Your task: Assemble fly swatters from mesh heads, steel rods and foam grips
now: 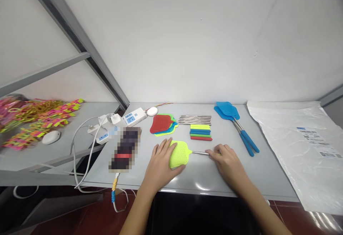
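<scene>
A yellow-green mesh swatter head (pixel 180 153) lies flat on the grey table (pixel 203 178) with a thin metal rod (pixel 200 153) fitted into its right end. My left hand (pixel 160 161) rests on the head's left side, thumb under its near edge. My right hand (pixel 227 161) pinches the far end of the rod. Behind lie a pile of red, blue and green swatter heads (pixel 163 124), a row of bare metal rods (pixel 194 119) and several coloured handle grips (pixel 200 132).
Two finished blue swatters (pixel 235 122) lie at the back right. A large plastic bag (pixel 300 145) covers the right end. Power strips (pixel 128 118), a blurred phone (pixel 125 149) and cables sit on the left; colourful strips (pixel 37 119) fill the neighbouring table.
</scene>
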Demonstrator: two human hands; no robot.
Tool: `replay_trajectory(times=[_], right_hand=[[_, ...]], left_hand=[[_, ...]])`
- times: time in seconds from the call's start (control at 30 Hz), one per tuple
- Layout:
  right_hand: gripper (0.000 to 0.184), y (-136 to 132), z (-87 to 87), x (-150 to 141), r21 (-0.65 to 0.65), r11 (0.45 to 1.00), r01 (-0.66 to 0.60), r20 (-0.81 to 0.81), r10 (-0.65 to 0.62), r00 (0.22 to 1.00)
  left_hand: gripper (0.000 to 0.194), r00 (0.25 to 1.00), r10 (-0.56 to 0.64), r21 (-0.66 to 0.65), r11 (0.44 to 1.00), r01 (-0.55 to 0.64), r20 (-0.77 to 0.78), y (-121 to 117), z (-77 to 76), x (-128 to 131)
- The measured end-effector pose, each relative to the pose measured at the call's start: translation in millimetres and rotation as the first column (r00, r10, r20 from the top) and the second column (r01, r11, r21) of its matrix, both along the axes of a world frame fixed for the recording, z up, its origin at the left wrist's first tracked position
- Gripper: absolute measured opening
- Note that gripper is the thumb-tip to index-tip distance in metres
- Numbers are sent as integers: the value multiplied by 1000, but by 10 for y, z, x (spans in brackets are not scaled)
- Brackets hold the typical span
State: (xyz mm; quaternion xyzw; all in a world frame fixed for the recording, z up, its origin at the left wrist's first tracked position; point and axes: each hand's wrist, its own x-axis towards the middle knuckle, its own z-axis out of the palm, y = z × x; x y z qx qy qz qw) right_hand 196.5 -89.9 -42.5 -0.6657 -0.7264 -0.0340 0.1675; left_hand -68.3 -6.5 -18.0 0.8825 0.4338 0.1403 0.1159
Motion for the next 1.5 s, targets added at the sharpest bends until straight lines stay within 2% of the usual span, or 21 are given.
replay_trajectory(times=[0.4, 0.77, 0.93, 1.17, 1.5], right_hand=[[42, 38, 21, -15, 38, 999, 8, 33, -10, 999], [32, 58, 34, 6, 75, 993, -96, -17, 98, 995], [30, 44, 86, -86, 71, 989, -131, -77, 137, 988], [33, 2, 180, -144, 36, 993, -110, -60, 112, 992], [35, -27, 170, -137, 14, 997, -82, -77, 83, 994]], left_hand=[[66, 999, -10, -33, 999, 11, 33, 19, -13, -15], [77, 998, -40, -136, 990, 47, 56, 55, 10, -74], [87, 998, -41, -84, 995, 45, 43, 22, 35, -37], [60, 999, 8, 21, 1000, -9, 53, 7, 31, 51], [56, 998, 14, 74, 997, -18, 54, 7, 14, 78]])
